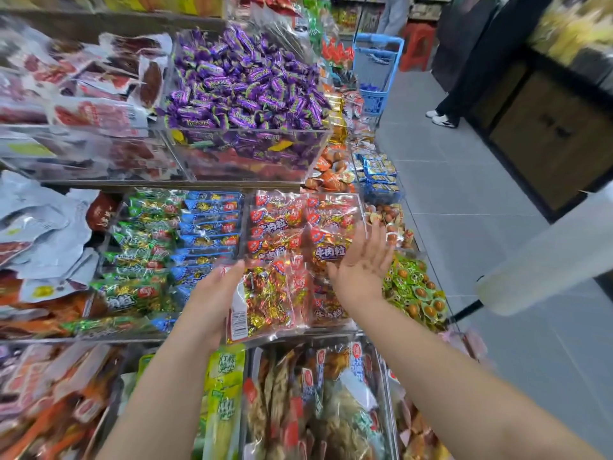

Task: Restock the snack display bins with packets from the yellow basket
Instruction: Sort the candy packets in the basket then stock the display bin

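Note:
A clear display bin [360, 207] in the middle tier is filled with red packets of gold-wrapped snacks [282, 220]. At its front stands a red packet [268, 300] with a white barcode label. My left hand [212, 300] lies flat against that packet's left side, fingers straight. My right hand [363, 260] is spread open over the right part of the same bin, palm facing left, holding nothing. The yellow basket is not in view.
Left of the red bin are blue packets [209, 227] and green packets [142, 240]. Above sits a bin of purple candies [245, 91]. Lower bins hold dried snacks [315, 403]. A blue cart [376, 74] and a person's legs [444, 111] stand in the grey aisle.

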Tool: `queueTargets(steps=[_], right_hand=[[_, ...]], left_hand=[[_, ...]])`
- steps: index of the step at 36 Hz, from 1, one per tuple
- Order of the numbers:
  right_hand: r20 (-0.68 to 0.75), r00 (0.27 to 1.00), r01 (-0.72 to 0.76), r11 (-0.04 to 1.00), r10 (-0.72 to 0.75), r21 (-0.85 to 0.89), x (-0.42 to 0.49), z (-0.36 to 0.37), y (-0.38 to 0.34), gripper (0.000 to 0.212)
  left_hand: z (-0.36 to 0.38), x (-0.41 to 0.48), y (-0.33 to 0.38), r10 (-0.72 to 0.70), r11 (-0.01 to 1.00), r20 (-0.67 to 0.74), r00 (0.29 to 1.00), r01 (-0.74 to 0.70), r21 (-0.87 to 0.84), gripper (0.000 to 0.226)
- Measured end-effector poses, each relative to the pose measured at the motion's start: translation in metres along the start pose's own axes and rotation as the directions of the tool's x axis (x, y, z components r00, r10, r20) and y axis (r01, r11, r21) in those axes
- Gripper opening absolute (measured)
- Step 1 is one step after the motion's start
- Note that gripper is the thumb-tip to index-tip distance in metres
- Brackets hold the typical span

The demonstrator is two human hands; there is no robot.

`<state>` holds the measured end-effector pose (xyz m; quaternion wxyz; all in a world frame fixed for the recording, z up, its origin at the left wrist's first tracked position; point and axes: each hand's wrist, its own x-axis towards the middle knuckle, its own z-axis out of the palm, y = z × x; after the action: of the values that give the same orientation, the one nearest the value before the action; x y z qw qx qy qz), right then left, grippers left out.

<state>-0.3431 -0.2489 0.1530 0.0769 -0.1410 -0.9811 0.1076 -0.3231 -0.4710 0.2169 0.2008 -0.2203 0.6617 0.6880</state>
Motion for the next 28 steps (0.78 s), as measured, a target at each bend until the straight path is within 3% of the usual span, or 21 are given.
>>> queueTargets(steps=[2, 4, 6, 9, 14, 22, 26, 28], right_hand=[[0.018, 0.986, 0.169, 0.98, -0.169, -0.109, 0.004, -0.001, 0.002, 0.108], [0.131, 0.949, 0.311, 0.919, -0.287, -0.243, 0.011, 0.002, 0.006, 0.096], [0.25, 0.918, 0.373, 0.886, -0.309, -0.275, 0.019, 0.006, 0.011, 0.088], [0.353, 0.876, 0.442, 0.839, -0.329, -0.316, 0.026, 0.008, 0.017, 0.096], [0.389, 0.786, 0.607, 0.718, -0.48, -0.34, 0.052, -0.001, 0.02, 0.092], [0.452, 0.738, 0.667, 0.643, -0.501, -0.375, 0.066, 0.0, 0.021, 0.093], [0.447, 0.737, 0.658, 0.688, -0.508, -0.304, 0.061, -0.006, 0.022, 0.107], [0.364, 0.747, 0.642, 0.745, -0.557, -0.179, 0.052, -0.01, 0.025, 0.104]], left_hand=[[-0.001, 0.002, 0.0, -0.011, 1.0, -0.003, 1.0, 0.011, -0.01, 0.04], [0.001, 0.002, 0.0, -0.009, 1.0, 0.007, 1.0, 0.009, -0.009, 0.042], [0.002, 0.003, -0.001, 0.001, 1.0, 0.014, 1.0, -0.001, -0.005, 0.04], [0.003, 0.005, -0.002, 0.009, 1.0, 0.018, 1.0, -0.009, 0.003, 0.048], [0.004, 0.006, -0.003, 0.001, 1.0, 0.031, 1.0, -0.001, -0.013, 0.056], [0.007, 0.006, 0.0, -0.025, 0.987, 0.056, 0.998, 0.033, -0.159, 0.036], [0.008, 0.005, 0.0, -0.036, 0.974, 0.068, 0.997, 0.05, -0.221, 0.023], [0.01, 0.004, 0.0, -0.041, 0.963, 0.081, 0.996, 0.062, -0.264, 0.025]])
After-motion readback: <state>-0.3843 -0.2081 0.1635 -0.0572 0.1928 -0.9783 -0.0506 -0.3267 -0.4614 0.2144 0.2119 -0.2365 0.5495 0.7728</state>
